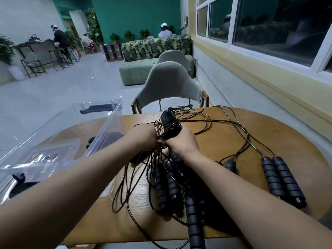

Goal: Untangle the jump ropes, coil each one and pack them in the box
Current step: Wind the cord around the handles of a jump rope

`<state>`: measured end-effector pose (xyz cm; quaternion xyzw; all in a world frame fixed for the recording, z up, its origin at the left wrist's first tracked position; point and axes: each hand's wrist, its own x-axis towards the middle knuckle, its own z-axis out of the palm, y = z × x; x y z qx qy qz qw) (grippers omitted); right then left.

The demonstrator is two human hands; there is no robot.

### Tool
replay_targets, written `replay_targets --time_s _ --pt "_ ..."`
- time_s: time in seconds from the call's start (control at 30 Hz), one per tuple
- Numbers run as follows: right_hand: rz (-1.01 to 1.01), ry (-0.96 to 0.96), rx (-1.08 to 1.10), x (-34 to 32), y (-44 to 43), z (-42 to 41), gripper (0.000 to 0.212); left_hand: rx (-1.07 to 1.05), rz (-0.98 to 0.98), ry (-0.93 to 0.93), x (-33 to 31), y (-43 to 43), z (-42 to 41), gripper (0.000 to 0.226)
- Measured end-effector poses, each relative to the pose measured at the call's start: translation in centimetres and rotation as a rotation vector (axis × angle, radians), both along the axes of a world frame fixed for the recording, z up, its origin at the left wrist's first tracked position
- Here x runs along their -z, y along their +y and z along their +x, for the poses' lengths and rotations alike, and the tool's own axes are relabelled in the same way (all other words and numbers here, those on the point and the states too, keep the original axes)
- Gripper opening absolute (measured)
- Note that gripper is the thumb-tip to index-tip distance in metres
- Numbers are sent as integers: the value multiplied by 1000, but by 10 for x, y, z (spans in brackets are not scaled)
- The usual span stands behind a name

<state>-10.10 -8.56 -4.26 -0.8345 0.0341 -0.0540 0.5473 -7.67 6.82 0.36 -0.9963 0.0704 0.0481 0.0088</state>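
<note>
The left hand [143, 137] clutches limp, snag-prone jump-rope cords [159, 131] beside the right hand [181, 141], which grips a stiff black handle [168, 121], probably the surest hold.

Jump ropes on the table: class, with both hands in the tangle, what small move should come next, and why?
Probably the left hand, pinching cords, should unwind one loop off the handle the right hand grips: cords wrap that handle and the ropes lie tangled, so coiling cannot start yet.
</note>
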Motion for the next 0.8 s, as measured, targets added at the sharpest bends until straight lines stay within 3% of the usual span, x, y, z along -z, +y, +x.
replay_targets --time_s 0.23,0.33,0.4,0.6,0.7,0.8 --pt "-30 9 -9 3 3 0 34 -260 -467 156 21 7 17 20" --pt "-32 -9 -26 0 -5 1 34 -338 -638 283 21 16 23 26" --pt "-27 -6 -52 0 -7 0 35 -363 -677 374 21 19 24 30" --pt "-52 -7 -82 1 -13 -2 32 -340 -650 593 14 19 21 13" --pt "-77 -3 -78 1 -12 0 40 -319 -745 603 17 21 24 4" --pt "-82 14 -83 1 -13 1 42 -301 -791 592 22 25 29 13"
